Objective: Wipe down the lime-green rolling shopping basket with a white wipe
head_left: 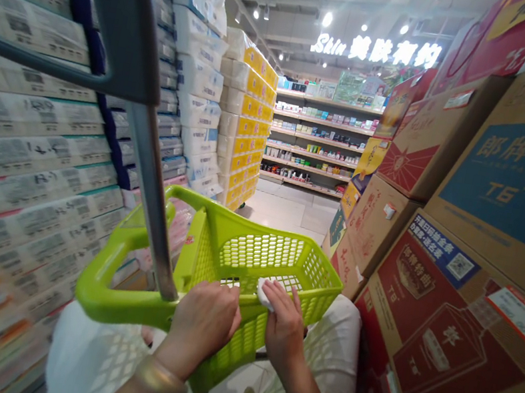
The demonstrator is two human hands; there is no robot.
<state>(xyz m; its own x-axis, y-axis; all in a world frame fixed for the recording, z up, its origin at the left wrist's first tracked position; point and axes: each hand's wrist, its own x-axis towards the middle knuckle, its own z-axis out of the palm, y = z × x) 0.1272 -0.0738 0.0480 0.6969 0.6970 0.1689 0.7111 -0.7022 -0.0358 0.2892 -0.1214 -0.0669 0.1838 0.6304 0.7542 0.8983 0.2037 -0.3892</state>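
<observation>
Currently the left hand (201,321) is wrapped around the near rim of a lime-green shopping basket (276,260), fingers curled shut over the plastic edge. A pale bangle (162,379) sits on that wrist. The right hand (285,326) lies just beside it on the same rim, fingers narrowed on a small white wipe (265,290) pressed against the basket's inner wall. The basket rests on the person's lap, over white trousers (336,352), tilted slightly away from the camera; its long grey handle bar (150,170) runs up and to the left across the view. Left of the basket stand stacked tissue packs (24,134). On the right, cardboard cartons (457,271) with red and blue print are piled high, close to the right forearm. Farther off, store shelves (319,145) with small goods sit under a lit sign (377,49).
</observation>
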